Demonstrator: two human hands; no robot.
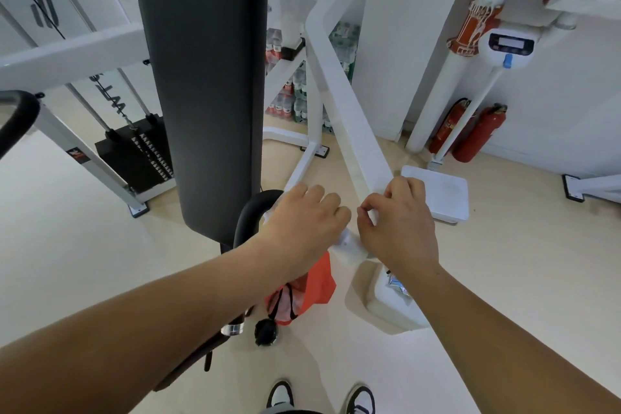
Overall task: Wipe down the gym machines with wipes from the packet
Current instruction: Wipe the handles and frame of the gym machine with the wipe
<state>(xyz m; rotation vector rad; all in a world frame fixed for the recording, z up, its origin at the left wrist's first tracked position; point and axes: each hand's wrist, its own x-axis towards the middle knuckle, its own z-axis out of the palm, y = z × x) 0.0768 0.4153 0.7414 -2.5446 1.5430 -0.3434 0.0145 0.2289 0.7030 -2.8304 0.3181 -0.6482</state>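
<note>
My left hand (302, 222) is palm down with its fingers curled, and the orange wipes packet (314, 282) hangs beneath it. A crumpled white wipe (351, 247) sticks out between my two hands at the packet's top. My right hand (400, 222) pinches the wipe's upper part between thumb and forefinger. Both hands are at the lower end of a slanted white frame bar (346, 111) of the gym machine. The machine's black back pad (201, 77) stands upright to the left. A curved black handle (252, 212) is partly hidden behind my left hand.
A black weight stack (134, 158) stands at the left. To the right, a white scale platform (440, 191) lies on the floor and two red fire extinguishers (470, 134) lean against the wall. Bottled-water packs (292, 91) are stacked behind. My shoes (322, 397) are at the bottom.
</note>
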